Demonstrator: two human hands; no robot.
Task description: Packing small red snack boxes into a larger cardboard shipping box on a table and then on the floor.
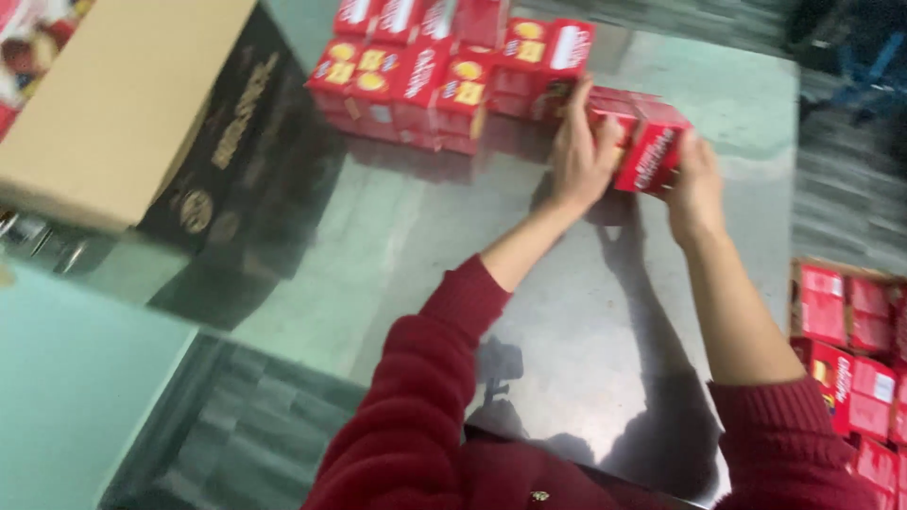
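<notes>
One shiny metal desk [605, 312] carries everything. Left of the fingers stands a big brown and black cardboard carton [142, 123], then a stack of red boxes [425, 76]. Both hands, left hand [578, 156] and right hand [697, 189], press their fingers against one red box [650, 142] between them.

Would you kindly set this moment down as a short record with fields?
surface: shiny metal table
left hand: pressed on the near left side of a small group of red boxes
right hand: grips the right end of the same boxes
behind: stack of red boxes
left: cardboard carton
right edge: open carton of red boxes
</notes>
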